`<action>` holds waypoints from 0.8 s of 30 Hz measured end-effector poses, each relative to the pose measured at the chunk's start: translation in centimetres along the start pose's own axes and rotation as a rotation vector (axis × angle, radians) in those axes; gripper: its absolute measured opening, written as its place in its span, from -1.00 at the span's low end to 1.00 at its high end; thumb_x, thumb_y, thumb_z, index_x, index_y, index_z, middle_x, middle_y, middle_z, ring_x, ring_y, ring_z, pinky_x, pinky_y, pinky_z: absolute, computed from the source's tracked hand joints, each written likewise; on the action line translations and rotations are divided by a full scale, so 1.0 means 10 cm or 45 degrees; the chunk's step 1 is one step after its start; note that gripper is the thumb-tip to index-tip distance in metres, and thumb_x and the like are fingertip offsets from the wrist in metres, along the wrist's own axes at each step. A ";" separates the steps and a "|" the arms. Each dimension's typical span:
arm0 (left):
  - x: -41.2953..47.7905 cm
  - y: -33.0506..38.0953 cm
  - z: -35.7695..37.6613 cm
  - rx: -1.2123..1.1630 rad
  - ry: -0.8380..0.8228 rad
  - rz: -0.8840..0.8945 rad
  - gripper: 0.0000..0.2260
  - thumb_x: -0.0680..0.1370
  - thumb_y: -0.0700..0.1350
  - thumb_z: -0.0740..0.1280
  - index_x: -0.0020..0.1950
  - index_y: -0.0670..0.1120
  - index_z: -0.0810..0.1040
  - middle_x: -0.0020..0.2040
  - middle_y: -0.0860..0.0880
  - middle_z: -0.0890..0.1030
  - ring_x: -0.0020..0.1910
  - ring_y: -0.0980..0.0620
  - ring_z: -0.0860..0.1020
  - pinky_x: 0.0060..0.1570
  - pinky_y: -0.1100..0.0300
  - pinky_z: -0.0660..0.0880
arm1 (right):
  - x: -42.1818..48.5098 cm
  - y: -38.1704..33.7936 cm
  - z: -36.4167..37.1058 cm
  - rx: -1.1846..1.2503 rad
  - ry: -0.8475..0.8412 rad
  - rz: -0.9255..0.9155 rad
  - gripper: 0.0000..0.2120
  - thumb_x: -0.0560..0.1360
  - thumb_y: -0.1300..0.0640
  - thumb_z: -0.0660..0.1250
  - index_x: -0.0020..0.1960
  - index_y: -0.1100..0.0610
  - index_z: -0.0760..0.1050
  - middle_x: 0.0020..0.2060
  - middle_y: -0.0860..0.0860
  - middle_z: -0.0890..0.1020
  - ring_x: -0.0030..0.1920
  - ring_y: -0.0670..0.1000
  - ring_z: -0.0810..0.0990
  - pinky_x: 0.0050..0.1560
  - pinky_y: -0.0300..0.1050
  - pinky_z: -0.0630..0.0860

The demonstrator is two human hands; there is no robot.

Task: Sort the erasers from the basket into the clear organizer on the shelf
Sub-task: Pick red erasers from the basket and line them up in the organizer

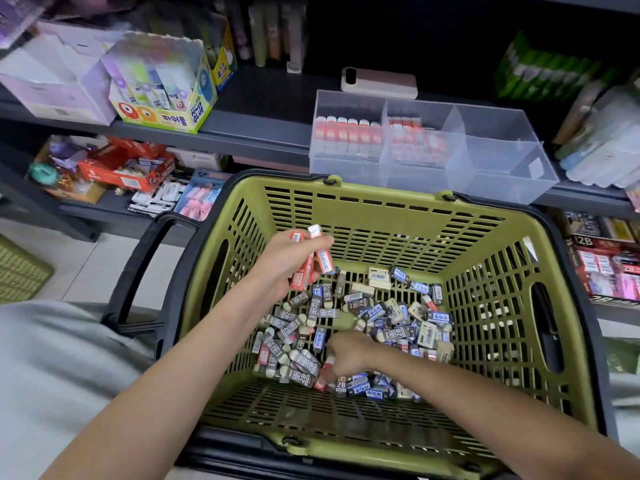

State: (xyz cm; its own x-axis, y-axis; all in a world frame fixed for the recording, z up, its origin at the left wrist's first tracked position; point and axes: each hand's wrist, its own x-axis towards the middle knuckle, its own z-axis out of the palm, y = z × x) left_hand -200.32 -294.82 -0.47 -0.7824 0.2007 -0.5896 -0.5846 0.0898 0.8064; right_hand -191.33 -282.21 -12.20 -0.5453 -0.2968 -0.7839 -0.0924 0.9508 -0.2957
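Note:
A green basket point(381, 209) with black handles holds a heap of erasers point(388, 317) in red, blue, brown and cream sleeves. My left hand point(291, 258) is raised over the basket's left side and grips a few red erasers point(313, 258). My right hand point(349, 355) is down in the heap near the front and pinches one red eraser point(327, 370). Beyond the basket, on the shelf, stands the clear organizer point(485, 161); its left two compartments hold rows of red erasers point(349, 135), and its right compartments look bare.
A phone point(379, 83) lies on the shelf behind the organizer. A glue-stick display box point(162, 95) and a white box point(52, 77) stand at the left. Packed stationery fills the lower shelves left and right. Grey cloth over my lap point(52, 375) lies at lower left.

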 end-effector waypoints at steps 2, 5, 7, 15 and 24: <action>0.00 -0.01 0.00 0.008 0.002 0.011 -0.82 0.43 -0.07 0.49 -0.15 -0.11 0.53 -0.46 0.00 0.60 -0.55 0.09 0.49 -0.54 0.28 0.42 | -0.02 0.05 0.00 0.117 -0.032 -0.037 -0.55 0.40 -0.18 0.40 0.00 0.21 0.53 -0.20 0.05 0.51 -0.13 0.06 0.47 -0.25 -0.16 0.34; 0.00 -0.01 0.01 0.003 -0.012 0.025 -0.83 0.43 -0.10 0.48 -0.16 -0.12 0.53 -0.47 0.01 0.59 -0.57 0.10 0.50 -0.55 0.30 0.41 | -0.08 0.15 0.00 0.290 -0.038 -0.072 -0.59 0.42 -0.08 0.42 0.17 0.11 0.52 0.07 0.03 0.56 0.06 0.05 0.50 -0.06 -0.16 0.36; -0.01 -0.01 0.01 0.001 -0.043 0.021 -0.85 0.44 -0.12 0.48 -0.14 -0.12 0.55 -0.45 0.00 0.60 -0.55 0.09 0.51 -0.55 0.31 0.42 | -0.15 0.23 -0.04 0.350 -0.043 -0.108 -0.66 0.42 -0.02 0.43 0.13 0.10 0.55 0.04 0.00 0.57 0.04 0.02 0.48 -0.02 -0.15 0.36; -0.02 -0.03 0.06 -0.032 -0.271 -0.131 -0.88 0.45 -0.27 0.40 -0.10 -0.17 0.49 -0.43 -0.05 0.62 -0.38 -0.01 0.65 -0.58 0.31 0.44 | -0.74 0.58 -0.54 1.461 0.241 -0.137 -0.80 0.40 0.02 0.42 -0.06 0.11 0.66 -0.24 0.04 0.61 -0.37 -0.12 0.48 -0.38 -0.32 0.41; -0.13 0.17 0.21 -0.154 -0.488 -0.208 -0.57 0.23 0.07 0.52 -0.01 -0.12 0.56 -0.27 -0.07 0.68 -0.34 -0.02 0.66 -0.48 0.25 0.49 | -1.26 0.33 -1.44 2.158 0.516 -0.759 -0.82 0.39 0.09 0.40 -0.06 0.13 0.67 -0.20 0.10 0.68 -0.38 -0.12 0.54 -0.33 -0.30 0.53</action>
State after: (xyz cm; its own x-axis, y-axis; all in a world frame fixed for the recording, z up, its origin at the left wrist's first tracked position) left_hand -199.89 -292.82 1.77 -0.5548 0.5429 -0.6304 -0.7328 0.0399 0.6793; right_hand -196.74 -274.06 4.61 -0.9255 -0.2392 -0.2938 0.3727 -0.4357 -0.8193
